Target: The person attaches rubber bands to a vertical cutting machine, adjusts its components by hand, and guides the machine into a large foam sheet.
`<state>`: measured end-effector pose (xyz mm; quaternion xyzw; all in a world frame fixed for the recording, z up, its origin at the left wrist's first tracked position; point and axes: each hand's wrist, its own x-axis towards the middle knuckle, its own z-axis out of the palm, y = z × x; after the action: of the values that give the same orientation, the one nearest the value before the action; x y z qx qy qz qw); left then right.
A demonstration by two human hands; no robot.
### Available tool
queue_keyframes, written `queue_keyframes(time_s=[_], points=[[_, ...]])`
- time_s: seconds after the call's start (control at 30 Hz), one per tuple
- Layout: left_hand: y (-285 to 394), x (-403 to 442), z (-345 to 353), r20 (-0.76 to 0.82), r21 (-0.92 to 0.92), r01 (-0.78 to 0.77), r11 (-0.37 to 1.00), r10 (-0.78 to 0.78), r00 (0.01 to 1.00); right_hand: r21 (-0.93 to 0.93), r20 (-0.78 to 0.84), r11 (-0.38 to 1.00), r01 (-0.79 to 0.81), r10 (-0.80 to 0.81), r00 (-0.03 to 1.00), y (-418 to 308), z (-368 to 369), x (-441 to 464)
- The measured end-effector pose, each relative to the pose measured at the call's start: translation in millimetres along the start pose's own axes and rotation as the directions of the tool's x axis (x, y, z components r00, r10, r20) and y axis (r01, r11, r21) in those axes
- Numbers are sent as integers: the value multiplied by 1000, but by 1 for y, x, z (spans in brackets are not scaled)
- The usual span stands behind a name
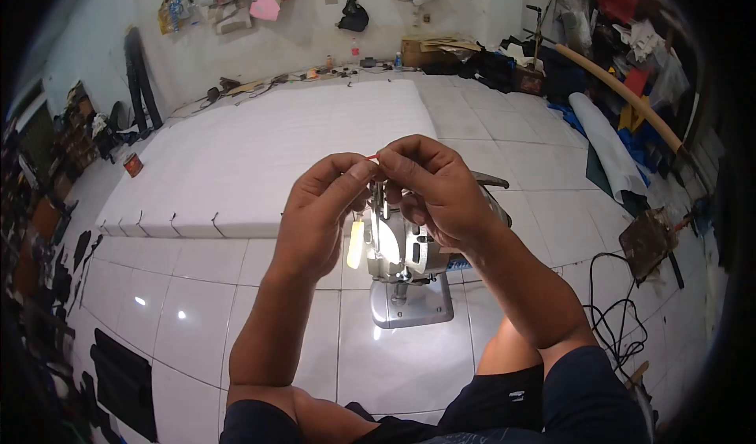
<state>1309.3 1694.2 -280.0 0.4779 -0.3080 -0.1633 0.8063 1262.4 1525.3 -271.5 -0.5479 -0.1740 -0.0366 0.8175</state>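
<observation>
My left hand (319, 208) and my right hand (437, 188) are raised close together, each with thumb and fingers pinched. A thin red piece (373, 157) shows in the narrow gap between the fingertips, held from both sides; it is too small to tell its kind. Just below and behind the hands stands an upright metal machine, which looks like a cloth cutting machine (413, 259), lit by a bright lamp. Its flat grey base plate (429, 312) rests on the floor. The right hand and forearm hide part of its body.
A wide white stack of fabric (276, 137) lies beyond the hands, with dark clips along its near edge. A small tin (133, 164) sits on its left side. At right are a white roll (602, 141), a long brown tube (630, 94) and a loose black cable (618, 318).
</observation>
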Motion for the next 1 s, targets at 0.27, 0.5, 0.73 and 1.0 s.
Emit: queue_keyframes(time_s=[0.27, 0.5, 0.73, 1.0], points=[[-4, 0, -4, 2, 183, -21, 983, 21, 1000, -451, -162, 881, 140, -235, 959, -7, 4, 1], [-17, 4, -1, 61, 249, -50, 967, 36, 998, -261, -175, 963, 68, -117, 978, -6, -7, 7], [0, -8, 9, 108, 173, -42, 984, 23, 994, -441, -50, 884, 151, -193, 980, -11, -6, 11], [-3, -8, 9, 64, 166, 132, 977, -144, 987, -398, 7, 819, 413, -448, 894, -22, 5, 11]])
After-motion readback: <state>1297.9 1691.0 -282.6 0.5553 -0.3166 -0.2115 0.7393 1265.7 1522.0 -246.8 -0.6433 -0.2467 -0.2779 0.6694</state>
